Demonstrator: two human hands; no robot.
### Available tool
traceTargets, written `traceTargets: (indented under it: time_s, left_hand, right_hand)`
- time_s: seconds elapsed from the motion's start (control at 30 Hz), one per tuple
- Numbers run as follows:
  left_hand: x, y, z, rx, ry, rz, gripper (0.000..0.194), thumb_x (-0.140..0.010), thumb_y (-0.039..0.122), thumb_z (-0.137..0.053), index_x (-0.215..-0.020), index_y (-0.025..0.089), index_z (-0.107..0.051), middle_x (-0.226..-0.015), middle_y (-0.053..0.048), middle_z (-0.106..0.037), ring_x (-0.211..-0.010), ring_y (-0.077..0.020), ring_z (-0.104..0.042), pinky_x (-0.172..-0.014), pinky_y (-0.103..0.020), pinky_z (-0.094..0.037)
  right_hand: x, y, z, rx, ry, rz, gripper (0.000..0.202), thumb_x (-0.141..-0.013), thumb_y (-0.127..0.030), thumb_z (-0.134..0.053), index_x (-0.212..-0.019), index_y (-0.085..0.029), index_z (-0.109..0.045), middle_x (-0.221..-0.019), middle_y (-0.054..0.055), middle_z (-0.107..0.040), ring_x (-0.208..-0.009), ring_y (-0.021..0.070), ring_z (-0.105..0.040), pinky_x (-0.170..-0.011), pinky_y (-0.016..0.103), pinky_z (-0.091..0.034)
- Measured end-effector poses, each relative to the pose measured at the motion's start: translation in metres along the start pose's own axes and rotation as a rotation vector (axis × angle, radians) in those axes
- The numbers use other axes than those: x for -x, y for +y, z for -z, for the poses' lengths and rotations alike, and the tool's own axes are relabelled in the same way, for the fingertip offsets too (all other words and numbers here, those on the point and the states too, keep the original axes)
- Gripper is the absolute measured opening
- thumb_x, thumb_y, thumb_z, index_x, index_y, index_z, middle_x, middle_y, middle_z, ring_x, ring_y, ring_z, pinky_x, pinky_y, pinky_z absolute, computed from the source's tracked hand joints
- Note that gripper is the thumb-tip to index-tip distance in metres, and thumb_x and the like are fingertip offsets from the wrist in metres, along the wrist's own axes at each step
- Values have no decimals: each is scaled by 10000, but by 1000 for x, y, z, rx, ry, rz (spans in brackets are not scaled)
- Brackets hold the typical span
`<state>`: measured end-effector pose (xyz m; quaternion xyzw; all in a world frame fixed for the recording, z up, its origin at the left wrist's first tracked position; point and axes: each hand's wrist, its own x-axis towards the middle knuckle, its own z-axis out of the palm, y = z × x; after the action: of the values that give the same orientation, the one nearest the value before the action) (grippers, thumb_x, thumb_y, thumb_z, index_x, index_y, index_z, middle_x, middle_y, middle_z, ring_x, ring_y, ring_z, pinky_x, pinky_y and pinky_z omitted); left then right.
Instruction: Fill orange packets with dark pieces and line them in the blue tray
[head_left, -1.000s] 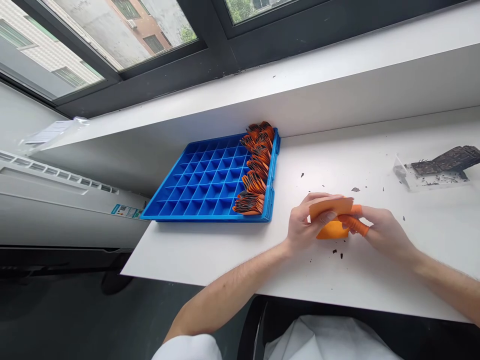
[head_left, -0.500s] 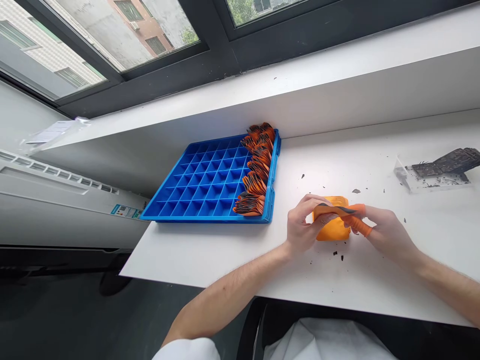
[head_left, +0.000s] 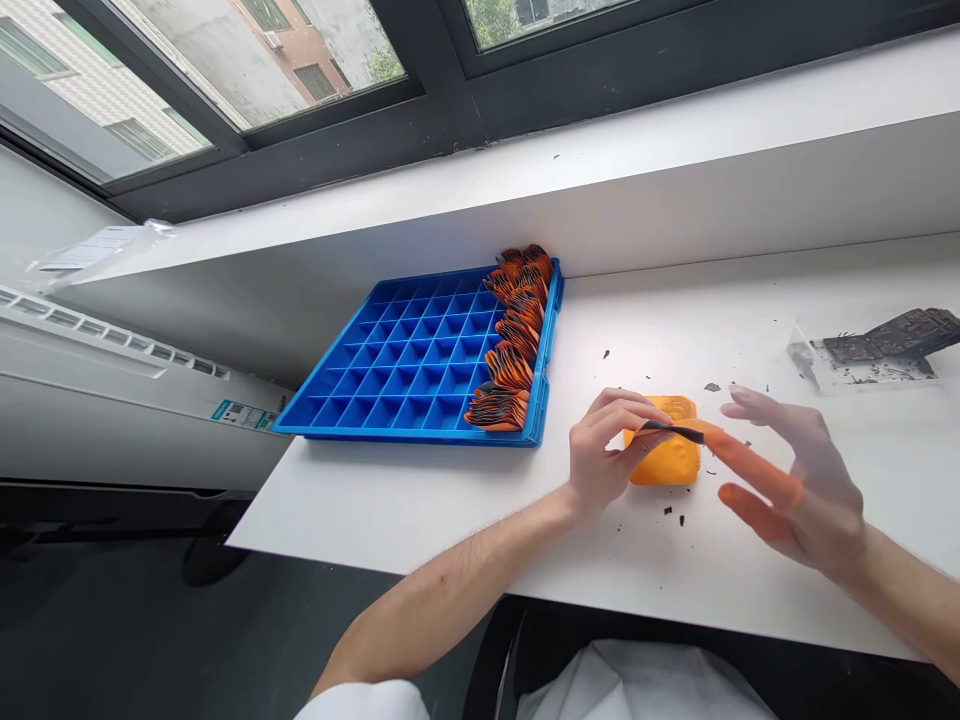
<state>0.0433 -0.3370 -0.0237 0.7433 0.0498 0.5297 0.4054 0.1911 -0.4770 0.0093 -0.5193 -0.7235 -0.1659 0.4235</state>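
Observation:
My left hand [head_left: 609, 445] is closed on a thin orange strip with a dark edge [head_left: 675, 431], pinched between thumb and fingers. The strip is held above a yellow-orange block [head_left: 667, 463] on the table, partly covered by my left hand. My right hand [head_left: 802, 485] is open to the right of the strip, smeared by motion, with its fingers spread. Orange finger covers sit on its thumb and index finger. The index fingertip is close to the strip's right end; whether they touch I cannot tell.
A blue compartment tray [head_left: 405, 437] stands at the left, its right column filled with bundles of folded orange-and-black pieces [head_left: 514, 320]. At the right, dark flat pieces [head_left: 900, 335] lie in a clear plastic box [head_left: 840, 378]. Dark flakes are scattered on the white table [head_left: 480, 500].
My right hand has let go of the strip, moved right and spread its fingers. My left hand keeps hold of the strip in nearly the same place.

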Motion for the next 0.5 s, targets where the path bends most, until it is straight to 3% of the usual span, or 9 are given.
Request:
traceTargets:
  time_s: [0.17, 0.3, 0.37, 0.43, 0.47, 0.5]
  left_hand:
    - [0, -1, 2, -39, 4, -59, 137, -949, 252, -665, -837, 175, -654, -846, -55, -762, -863, -182, -673, -743, -373, -619]
    - [-2, -1, 4, -52, 0, -77, 137, -962, 269, -647, -863, 175, -662, -842, -61, -761, -855, -182, -668, -724, -360, -615]
    - [-2, 0, 5, -51, -9, -71, 138, -964, 256, -643, -858, 171, -664, -843, -66, -760, -852, -182, -664, -723, -354, -606]
    - [-3, 0, 6, -45, -17, -72, 121, -962, 231, -645, -862, 167, -667, -848, -69, -759, -851, -181, -663, -728, -348, -601]
    - [-4, 1, 6, -41, -20, -76, 109, -961, 219, -645, -868, 166, -669, -851, -68, -759, -850, -179, -663, -728, -342, -600]
    - [-4, 1, 6, -39, -22, -80, 98, -960, 208, -645, -875, 168, -672, -849, -64, -758, -848, -178, -663, -725, -335, -600]
  right_hand:
    - [-4, -2, 3, -35, 57, 59, 546, -951, -62, -535, -1472, -224, -527, -1419, 147, -506, -1105, 300, -605, -776, 441, -523]
    - [-8, 11, 6, -16, 278, 26, 452, -970, -94, -533, -1387, -246, -620, -1249, 109, -626, -962, 269, -661, -671, 410, -521]
    - [-11, 28, 17, 23, 463, -98, 333, -985, -157, -574, -1251, -302, -715, -1033, 59, -674, -800, 223, -644, -651, 398, -497]
    - [-14, 52, 37, 26, 616, -304, 237, -990, -235, -616, -1151, -345, -750, -814, 11, -623, -674, 190, -569, -656, 389, -474]
    - [-15, 65, 50, 41, 622, -420, 211, -997, -295, -621, -1160, -364, -736, -769, -2, -591, -652, 186, -540, -654, 381, -467]
    - [-16, 78, 65, 83, 542, -521, 217, -991, -356, -635, -1194, -371, -711, -784, -3, -594, -664, 192, -536, -653, 377, -466]
